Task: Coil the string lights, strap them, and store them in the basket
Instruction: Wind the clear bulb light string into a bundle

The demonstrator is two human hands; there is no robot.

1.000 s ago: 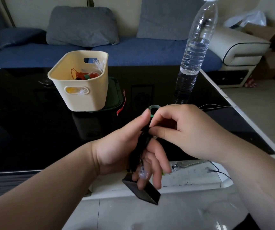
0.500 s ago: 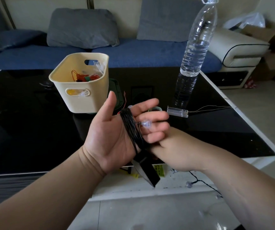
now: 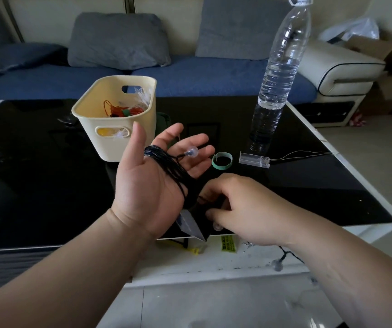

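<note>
The yellow label (image 3: 229, 243) carries dark print, too blurred to read.

The water bottle (image 3: 282, 67) is running off the top edge at its cap. The left hand (image 3: 150, 185) is covering the back of the cord (image 3: 166, 164) loops and part of the black box (image 3: 190, 227). The right hand (image 3: 244, 209) is curling its fingertips out of sight, so what they are pinching cannot be told. The basket (image 3: 119, 147) wall is hiding most of its contents. The yellow label (image 3: 229, 243) is showing print too small to read.
</note>
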